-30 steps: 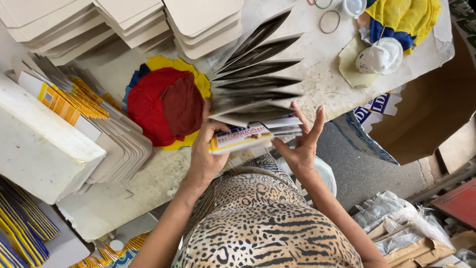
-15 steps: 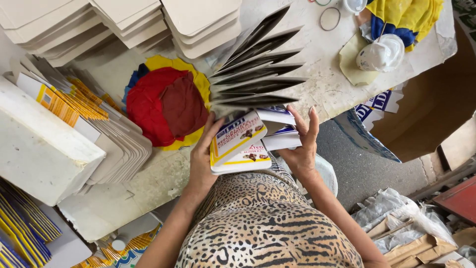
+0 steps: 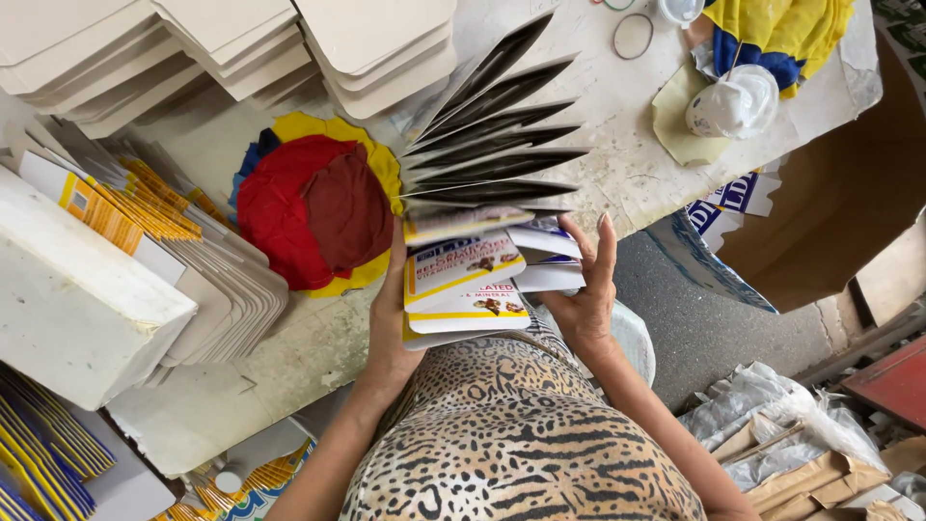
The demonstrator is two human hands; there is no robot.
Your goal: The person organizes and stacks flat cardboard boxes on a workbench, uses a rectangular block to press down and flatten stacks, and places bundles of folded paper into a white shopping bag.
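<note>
Both my hands hold a stack of flat printed cartons (image 3: 468,285), white and yellow with blue lettering, fanned out at the edge of the worn white table (image 3: 289,357). My left hand (image 3: 391,318) grips the stack's left side. My right hand (image 3: 584,289) supports the right side with fingers spread along the edges. Above the stack, several dark flat sheets (image 3: 497,125) fan out over the table.
A red and yellow cloth pad (image 3: 313,207) lies left of the stack. Piles of flat beige cartons (image 3: 231,39) fill the table's far side, more flat cartons (image 3: 164,232) lean at left beside a white block (image 3: 68,309). A white cup (image 3: 733,101) and cloth sit at right.
The carton stack has tipped from edge-on to face-up and fanned apart in my hands. My right hand closed from spread fingers onto the stack's right side.
</note>
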